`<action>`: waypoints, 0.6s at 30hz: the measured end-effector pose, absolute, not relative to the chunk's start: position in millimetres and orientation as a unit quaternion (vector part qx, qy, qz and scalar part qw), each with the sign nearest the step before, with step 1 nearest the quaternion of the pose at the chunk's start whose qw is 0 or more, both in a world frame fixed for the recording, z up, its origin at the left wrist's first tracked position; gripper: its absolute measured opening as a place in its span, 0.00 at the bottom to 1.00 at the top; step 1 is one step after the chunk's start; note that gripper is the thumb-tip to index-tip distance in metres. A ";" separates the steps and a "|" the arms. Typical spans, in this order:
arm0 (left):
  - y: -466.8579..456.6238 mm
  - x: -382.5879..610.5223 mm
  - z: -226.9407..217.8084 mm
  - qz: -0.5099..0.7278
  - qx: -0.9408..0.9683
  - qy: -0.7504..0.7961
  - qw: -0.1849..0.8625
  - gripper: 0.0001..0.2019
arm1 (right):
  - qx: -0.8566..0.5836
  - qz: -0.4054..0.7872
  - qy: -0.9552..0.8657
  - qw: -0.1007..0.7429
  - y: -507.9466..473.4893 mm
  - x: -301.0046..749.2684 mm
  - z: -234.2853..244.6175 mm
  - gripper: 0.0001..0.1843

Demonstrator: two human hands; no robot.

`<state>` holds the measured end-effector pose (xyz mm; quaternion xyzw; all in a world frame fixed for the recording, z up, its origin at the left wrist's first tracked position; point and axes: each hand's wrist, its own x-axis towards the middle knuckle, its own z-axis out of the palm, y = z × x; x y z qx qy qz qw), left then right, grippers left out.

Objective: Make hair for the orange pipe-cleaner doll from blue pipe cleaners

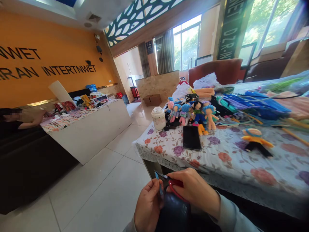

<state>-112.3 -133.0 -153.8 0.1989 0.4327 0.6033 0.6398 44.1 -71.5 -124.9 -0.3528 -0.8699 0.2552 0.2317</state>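
Note:
Low in the head view, my left hand [149, 203] pinches a short light-blue strip [160, 189], probably pipe cleaner or yarn, whose upper end sticks up past the fingertips. My right hand [193, 188] is wrapped round the red handles of a pair of scissors [166, 179]. Their dark blades point up and left, spread around or beside the blue strip's tip; I cannot tell whether they touch it. Both hands are held close together above my dark lap, in front of the table's edge. On the tabletop, a small doll [257, 141] with an orange top and black trousers lies alone.
A flowered tablecloth [169, 154] covers the table. On it are a black phone [191, 138], a lidded cream cup [158, 118], a cluster of small dolls [184, 112] and piles of coloured pipe cleaners [260, 103]. Across the tiled floor, a person sits by another cluttered table [96, 132].

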 end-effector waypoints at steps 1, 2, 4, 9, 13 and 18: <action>-133.0 -112.6 -153.3 0.601 0.193 0.443 0.636 0.15 | -0.354 0.258 -0.869 0.231 -71.1 43.7 -125.1 0.08; -133.0 -112.8 -152.6 0.598 0.193 0.453 0.632 0.16 | -0.354 0.261 -0.868 0.230 -70.7 43.4 -125.4 0.07; -132.8 -113.1 -151.1 0.587 0.204 0.470 0.626 0.17 | -0.353 0.263 -0.868 0.229 -70.3 42.9 -126.3 0.06; -132.0 -113.6 -149.7 0.591 0.223 0.486 0.604 0.19 | -0.349 0.261 -0.868 0.237 -69.8 43.3 -125.9 0.06; -131.4 -114.4 -151.2 0.624 0.222 0.490 0.567 0.18 | -0.350 0.273 -0.864 0.239 -69.9 44.2 -122.9 0.08; -129.5 -115.1 -150.5 0.625 0.231 0.504 0.549 0.18 | -0.364 0.266 -0.856 0.253 -71.5 44.5 -124.6 0.10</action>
